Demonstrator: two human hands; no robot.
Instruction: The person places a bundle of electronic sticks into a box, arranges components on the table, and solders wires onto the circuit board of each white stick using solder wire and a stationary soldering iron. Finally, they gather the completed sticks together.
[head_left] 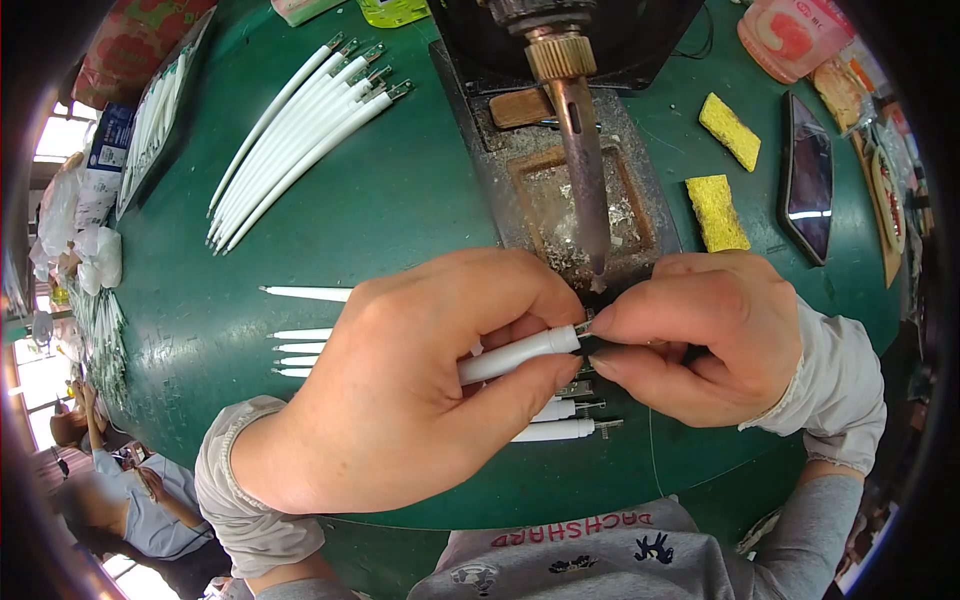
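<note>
My left hand [400,370] is closed around a white pen-like tube [520,355], whose metal-contact end points right. At that end, my right hand [710,335] pinches thumb and forefinger together; what lies between the fingertips is too small to make out. A thin strand [652,450] hangs below the right hand. Just above both hands, a soldering iron [583,170] in a fixed mount points its tip downward. More white tubes [555,430] lie under my hands, their pointed ends [300,293] showing left of my left hand, which hides their middles.
A fanned bundle of white tubes [300,140] lies at the upper left. Below the iron is a solder-spattered tray [520,190]. Two yellow sponges [718,215] and a phone [806,180] lie to the right, near a pink tub [795,40]. Another person [150,500] sits at the lower left.
</note>
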